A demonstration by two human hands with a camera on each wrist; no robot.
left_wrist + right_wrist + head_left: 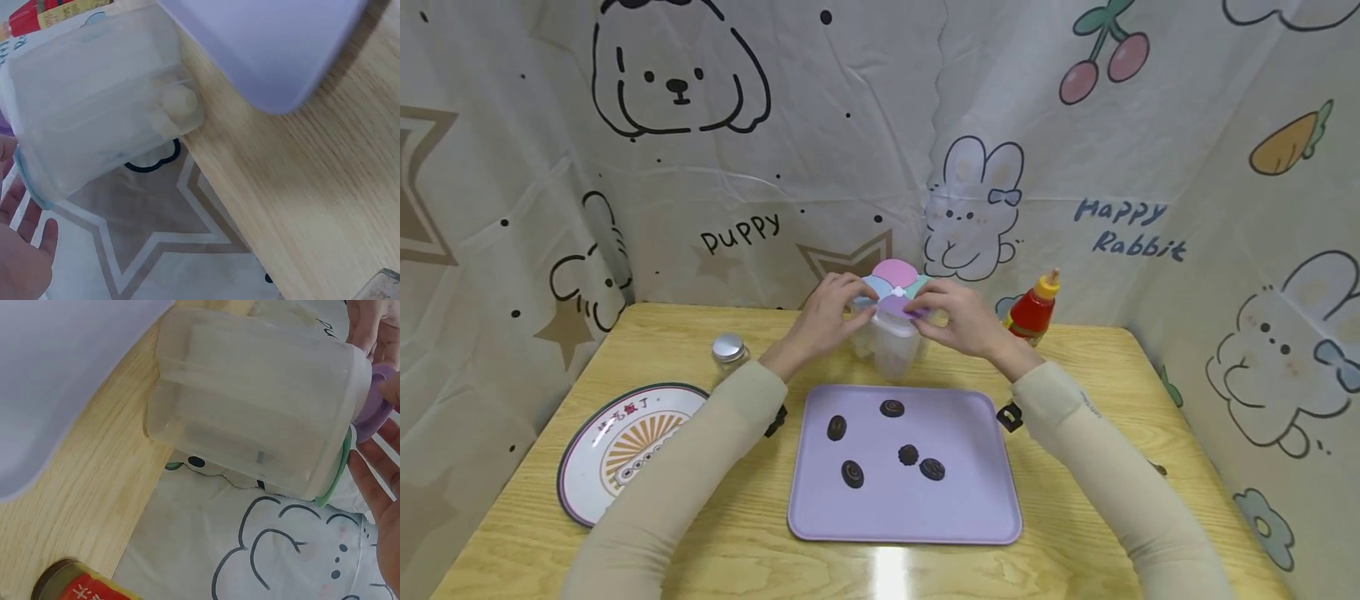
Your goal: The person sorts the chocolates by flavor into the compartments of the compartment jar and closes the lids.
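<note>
A translucent container (893, 354) with several compartments stands behind the tray, under petal-shaped pink (894, 272), blue, green (337, 469) and purple lids. My left hand (829, 312) holds the container's left side near the rim, its fingers along the blue lid (31, 181). From the right, my right hand (961, 321) pinches the purple lid (375, 403), which stands tilted up from the front compartment. My right thumb lies on that lid while other fingers reach past the green one. Pale roundish pieces (179, 100) show low inside one compartment.
A lilac tray (820, 525) in front carries several dark chocolates (852, 473). At left are a patterned plate (580, 450) and a silver-capped jar (730, 350). A red sauce bottle (1032, 312) with a yellow cap stands at right. A printed cloth (850, 150) hangs behind the table.
</note>
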